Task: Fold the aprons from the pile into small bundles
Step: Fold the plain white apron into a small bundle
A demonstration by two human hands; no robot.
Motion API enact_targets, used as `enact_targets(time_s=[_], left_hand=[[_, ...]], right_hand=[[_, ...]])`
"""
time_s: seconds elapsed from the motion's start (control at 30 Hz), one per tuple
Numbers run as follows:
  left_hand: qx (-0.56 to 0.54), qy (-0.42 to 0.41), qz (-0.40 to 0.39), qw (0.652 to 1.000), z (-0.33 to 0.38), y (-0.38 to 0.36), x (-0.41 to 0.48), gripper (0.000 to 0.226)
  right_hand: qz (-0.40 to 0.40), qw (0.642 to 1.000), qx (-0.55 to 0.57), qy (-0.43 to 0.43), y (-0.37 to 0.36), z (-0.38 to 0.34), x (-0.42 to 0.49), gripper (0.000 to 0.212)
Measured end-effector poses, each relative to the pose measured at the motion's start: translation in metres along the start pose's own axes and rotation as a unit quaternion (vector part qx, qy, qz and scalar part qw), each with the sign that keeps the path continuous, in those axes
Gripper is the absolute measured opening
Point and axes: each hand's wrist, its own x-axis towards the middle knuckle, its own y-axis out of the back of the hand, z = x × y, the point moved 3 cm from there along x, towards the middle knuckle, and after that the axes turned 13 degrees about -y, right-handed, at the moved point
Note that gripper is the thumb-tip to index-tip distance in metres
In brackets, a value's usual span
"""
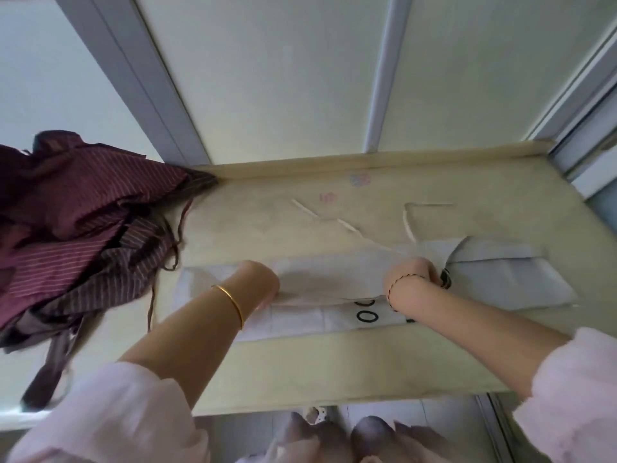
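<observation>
Two pink sleeves (110, 416) are closest, cut off by the bottom edge; below the table (300, 372) some blurry shapes show, maybe feet, too fuzzy to tell. The left hand (258, 282), with a gold bangle (230, 302) on its wrist, rests on the pale apron (494, 275); its fingers go down into a fold and are hidden, so I cannot tell if it holds the cloth. The right hand (412, 274) has its fingers curled round a bunch of the same apron; a dark bit beside them is hard to make out. The apron lies flat across the middle of the table, with white strings (334, 222) behind it. The pile of dark red striped aprons (66, 212) sits at the left, partly off the picture.
</observation>
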Motion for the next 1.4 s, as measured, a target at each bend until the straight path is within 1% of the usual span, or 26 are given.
enact_targets(time_s=[0.07,0.1,0.13,0.2,0.27,0.33,0.4,0.43,0.5,0.57,0.6,0.63,0.7,0.73,0.77,0.83,0.9,0.93,0.97,1.0,1.07,1.13,1.2,1.27,1.33,1.4], left_hand=[[-0.006,0.018,-0.022,1.0,0.015,-0.021,0.0,0.04],[-0.02,0.026,-0.021,0.999,0.021,-0.028,0.001,0.041],[-0.037,0.025,-0.003,0.999,0.028,-0.031,0.002,0.043],[-0.066,-0.005,0.077,0.995,0.044,-0.021,0.006,0.045],[-0.083,-0.058,0.164,0.981,0.069,-0.002,0.009,0.045],[-0.076,-0.09,0.211,0.97,0.094,0.013,0.015,0.04],[-0.07,-0.09,0.223,0.968,0.11,0.017,0.022,0.037],[-0.071,-0.083,0.223,0.969,0.115,0.017,0.024,0.037],[-0.076,-0.063,0.225,0.969,0.119,0.014,0.026,0.039],[-0.086,-0.046,0.229,0.969,0.122,0.011,0.024,0.042],[-0.092,-0.038,0.229,0.968,0.123,0.01,0.024,0.043],[-0.095,-0.029,0.231,0.968,0.123,0.008,0.025,0.044],[-0.094,-0.016,0.235,0.967,0.126,0.006,0.027,0.047],[-0.091,-0.011,0.238,0.967,0.128,0.005,0.027,0.048],[-0.093,-0.008,0.243,0.965,0.128,0.003,0.028,0.049],[-0.118,-0.011,0.258,0.959,0.128,0.0,0.026,0.048],[-0.192,-0.01,0.28,0.94,0.123,-0.004,0.022,0.041],[-0.239,0.0,0.294,0.925,0.119,-0.007,0.018,0.036],[-0.277,0.017,0.311,0.909,0.113,-0.01,0.014,0.033],[-0.305,0.043,0.329,0.893,0.104,-0.017,0.01,0.031],[-0.335,0.111,0.349,0.868,0.083,-0.037,0.001,0.034],[-0.355,0.176,0.342,0.852,0.06,-0.064,-0.005,0.037],[-0.383,0.237,0.318,0.834,0.039,-0.09,-0.012,0.041],[-0.41,0.289,0.291,0.815,0.017,-0.113,-0.019,0.042],[-0.428,0.321,0.268,0.801,-0.001,-0.129,-0.023,0.045],[-0.448,0.336,0.253,0.789,-0.018,-0.144,-0.024,0.048]], right_hand=[[-0.02,0.999,0.04,-0.01,-0.022,0.003,-0.012,0.03],[-0.019,0.998,0.067,-0.01,-0.032,0.005,-0.016,0.033],[-0.016,0.995,0.096,-0.012,-0.042,0.007,-0.02,0.037],[-0.011,0.987,0.157,-0.017,-0.054,0.014,-0.027,0.044],[-0.025,0.98,0.194,-0.031,-0.069,0.021,-0.033,0.047],[-0.024,0.967,0.252,-0.038,-0.084,0.027,-0.039,0.04],[-0.012,0.941,0.334,-0.046,-0.098,0.038,-0.046,0.028],[-0.015,0.936,0.348,-0.049,-0.104,0.042,-0.051,0.027],[-0.06,0.954,0.293,-0.028,-0.108,0.045,-0.062,0.033],[-0.144,0.973,0.181,0.006,-0.108,0.046,-0.079,0.036],[-0.192,0.973,0.123,0.032,-0.108,0.048,-0.09,0.034],[-0.253,0.962,0.083,0.06,-0.108,0.049,-0.1,0.034],[-0.376,0.919,0.052,0.106,-0.113,0.048,-0.121,0.043],[-0.409,0.902,0.046,0.128,-0.116,0.045,-0.127,0.049],[-0.415,0.897,0.033,0.15,-0.119,0.039,-0.131,0.053],[-0.383,0.907,-0.007,0.177,-0.118,0.028,-0.136,0.057],[-0.328,0.929,-0.004,0.173,-0.109,0.016,-0.131,0.053],[-0.276,0.947,0.036,0.159,-0.1,0.01,-0.126,0.045],[-0.204,0.965,0.091,0.141,-0.087,0.006,-0.121,0.033],[-0.13,0.973,0.148,0.119,-0.072,0.002,-0.117,0.028],[-0.02,0.965,0.243,0.092,-0.042,-0.01,-0.107,0.031],[0.056,0.945,0.308,0.097,-0.018,-0.027,-0.101,0.028],[0.091,0.923,0.359,0.104,-0.003,-0.045,-0.095,0.024],[0.097,0.912,0.384,0.106,0.009,-0.063,-0.087,0.025],[0.085,0.91,0.393,0.101,0.013,-0.076,-0.078,0.032],[0.049,0.912,0.396,0.095,0.014,-0.088,-0.066,0.047]])
